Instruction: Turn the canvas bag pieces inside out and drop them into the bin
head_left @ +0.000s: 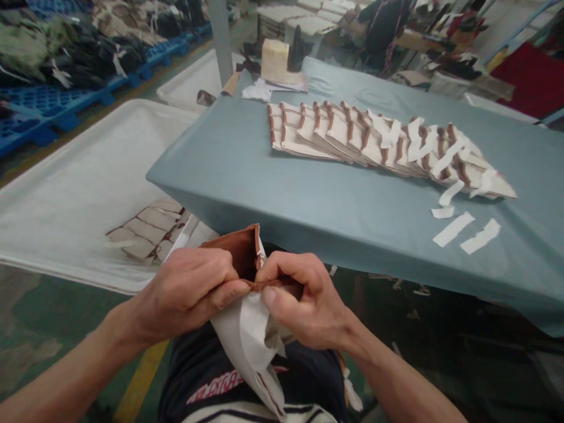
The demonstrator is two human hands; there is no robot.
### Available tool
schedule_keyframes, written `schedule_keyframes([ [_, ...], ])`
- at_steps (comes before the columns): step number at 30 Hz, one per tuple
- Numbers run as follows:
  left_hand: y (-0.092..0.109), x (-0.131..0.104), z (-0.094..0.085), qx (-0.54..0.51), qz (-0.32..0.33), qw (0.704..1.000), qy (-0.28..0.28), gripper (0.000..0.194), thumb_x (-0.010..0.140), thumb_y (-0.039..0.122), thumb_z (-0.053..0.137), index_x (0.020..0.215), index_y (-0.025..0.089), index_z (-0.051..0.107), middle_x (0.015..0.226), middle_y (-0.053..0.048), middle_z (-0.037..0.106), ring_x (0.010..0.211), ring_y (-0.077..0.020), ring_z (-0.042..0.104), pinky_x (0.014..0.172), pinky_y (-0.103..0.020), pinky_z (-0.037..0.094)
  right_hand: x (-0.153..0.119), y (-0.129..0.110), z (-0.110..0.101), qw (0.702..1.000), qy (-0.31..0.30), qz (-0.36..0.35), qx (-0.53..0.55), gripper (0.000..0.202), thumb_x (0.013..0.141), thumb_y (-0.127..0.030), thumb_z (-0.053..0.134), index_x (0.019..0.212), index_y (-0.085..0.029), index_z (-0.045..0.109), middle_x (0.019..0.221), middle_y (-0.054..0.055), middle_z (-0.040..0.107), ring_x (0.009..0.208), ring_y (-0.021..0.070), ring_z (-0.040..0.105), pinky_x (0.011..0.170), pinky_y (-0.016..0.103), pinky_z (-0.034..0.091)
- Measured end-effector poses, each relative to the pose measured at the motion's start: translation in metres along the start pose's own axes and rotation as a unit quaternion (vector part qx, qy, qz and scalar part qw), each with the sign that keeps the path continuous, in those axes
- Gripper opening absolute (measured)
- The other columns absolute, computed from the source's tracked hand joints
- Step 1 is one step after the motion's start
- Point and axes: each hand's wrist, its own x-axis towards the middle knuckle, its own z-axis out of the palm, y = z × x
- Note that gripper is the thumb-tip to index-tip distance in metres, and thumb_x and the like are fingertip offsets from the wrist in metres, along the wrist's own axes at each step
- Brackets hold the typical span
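Close to my body, between both hands, is a cream fabric pouch (229, 326) with a brown lining and brown edging. My left hand (198, 288) pinches its brown rim between thumb and bent fingers. Right beside it, my right hand (299, 296) grips the same rim, thumb on the near side. The pouch mouth gapes upward, showing the brown inside, and its body hangs down in front of my dark clothing. A white strip (254, 323) hangs over the fabric under my fingers. What lies under the fingertips is hidden.
A table with a blue-green cover (220, 158) stands ahead, bearing an overlapping row of cream-and-brown pieces (330, 132) and loose white strips (453, 229). To the left, a large white bin (74, 170) holds similar pieces (150, 229). Blue pallets (57, 108) and another person (383, 32) are farther back.
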Motion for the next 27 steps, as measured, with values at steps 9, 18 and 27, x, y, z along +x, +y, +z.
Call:
schedule_keyframes([
  [9, 0.001, 0.012, -0.009, -0.090, -0.036, 0.994, -0.044, 0.068, 0.116, 0.076, 0.037, 0.085, 0.023, 0.067, 0.074, 0.000, 0.068, 0.061, -0.0165, 0.060, 0.058, -0.028, 0.043, 0.002, 0.006, -0.003, 0.993, -0.004, -0.082, -0.089, 0.010, 0.079, -0.016, 0.057, 0.077, -0.022, 0.064, 0.067, -0.005, 0.060, 0.059, 0.0116, 0.052, 0.062, 0.026, 0.041],
  [18, 0.041, 0.032, -0.008, 0.018, -0.053, 0.997, -0.056, 0.053, 0.120, 0.045, 0.051, 0.071, 0.024, 0.052, 0.062, 0.005, 0.056, 0.052, -0.0143, 0.047, 0.053, -0.033, 0.027, -0.010, -0.006, -0.013, 0.965, 0.009, -0.140, -0.221, 0.020, 0.093, -0.018, 0.061, 0.075, -0.024, 0.054, 0.066, -0.005, 0.059, 0.061, 0.0132, 0.051, 0.062, 0.029, 0.038],
  [27, 0.035, 0.025, 0.001, -0.261, -0.173, 0.941, -0.125, 0.057, 0.117, 0.053, 0.053, 0.069, 0.023, 0.044, 0.064, 0.006, 0.040, 0.055, -0.0115, 0.038, 0.049, -0.026, 0.029, -0.014, -0.014, -0.012, 0.994, -0.011, -0.062, -0.092, 0.023, 0.094, -0.026, 0.064, 0.074, -0.025, 0.052, 0.065, -0.006, 0.053, 0.058, 0.0118, 0.043, 0.058, 0.027, 0.035],
])
